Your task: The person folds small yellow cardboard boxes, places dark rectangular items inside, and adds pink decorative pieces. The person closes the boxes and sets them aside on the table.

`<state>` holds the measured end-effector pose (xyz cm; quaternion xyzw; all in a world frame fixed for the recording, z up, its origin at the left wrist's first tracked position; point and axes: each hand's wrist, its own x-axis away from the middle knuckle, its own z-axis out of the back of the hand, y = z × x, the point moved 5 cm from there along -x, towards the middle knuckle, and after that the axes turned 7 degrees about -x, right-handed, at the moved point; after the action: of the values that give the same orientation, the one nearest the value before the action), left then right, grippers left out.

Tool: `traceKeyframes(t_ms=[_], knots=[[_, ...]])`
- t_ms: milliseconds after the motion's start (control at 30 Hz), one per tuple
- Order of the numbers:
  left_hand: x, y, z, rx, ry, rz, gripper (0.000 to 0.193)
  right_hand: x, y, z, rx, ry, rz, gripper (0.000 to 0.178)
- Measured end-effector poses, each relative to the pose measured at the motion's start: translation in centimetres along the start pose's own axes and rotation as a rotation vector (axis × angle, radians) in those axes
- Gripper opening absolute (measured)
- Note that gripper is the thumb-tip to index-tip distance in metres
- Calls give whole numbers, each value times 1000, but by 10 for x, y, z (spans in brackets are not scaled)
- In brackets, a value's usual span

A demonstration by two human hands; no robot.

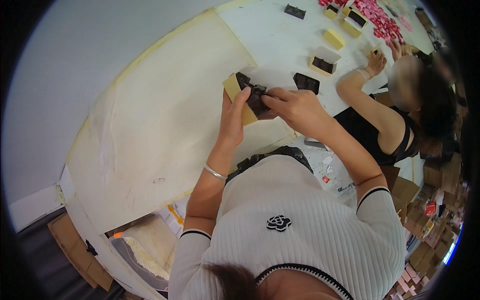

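Above the white table, my left hand [233,120] is closed around one side of a small yellow box [231,86], its thumb resting at the box's near edge. A black plastic insert [256,104] sits in the box, partly covered by my fingers. The box's white inner flap [272,77] stands open on the far side. My right hand [300,107] is closed at the right of the box, fingers pinching the black insert. Whether something small is between those fingertips is hidden. Just beyond my right hand, another black insert [306,84] lies on the table.
A person's hand [376,62] works at the right of the table [165,115]. Near it are an open yellow box [322,65], a closed one [333,38] and a pile of red and pink pieces [372,17]. Below the table's edge stands a plastic bin [127,257].
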<state>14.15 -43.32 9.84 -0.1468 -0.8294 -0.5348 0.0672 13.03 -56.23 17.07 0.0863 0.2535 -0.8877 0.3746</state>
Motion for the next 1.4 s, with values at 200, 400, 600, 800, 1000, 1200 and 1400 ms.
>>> traceKeyframes(t_ms=[200, 400, 600, 800, 1000, 1200, 1400], knots=[[2, 5, 1, 3, 5, -12, 67, -5, -3, 8, 80, -30, 130, 15], [11, 28, -12, -122, 92, -229, 73, -9, 1, 3, 85, -113, 143, 23], [1, 18, -10, -118, -83, -166, 79, -9, -10, -2, 159, -223, 199, 8], [-3, 10, -5, 285, -126, -3, 70, -25, 6, 17, -193, -210, 105, 9], [-5, -2, -8, 291, -160, 33, 44, -25, 8, -12, -249, -433, 113, 6], [-5, -16, -7, 241, -132, 58, 49, -13, 9, -19, -353, -526, -47, 7], [-9, -69, 26, 268, 68, 336, 39, 20, 20, -86, -385, -280, -114, 13]])
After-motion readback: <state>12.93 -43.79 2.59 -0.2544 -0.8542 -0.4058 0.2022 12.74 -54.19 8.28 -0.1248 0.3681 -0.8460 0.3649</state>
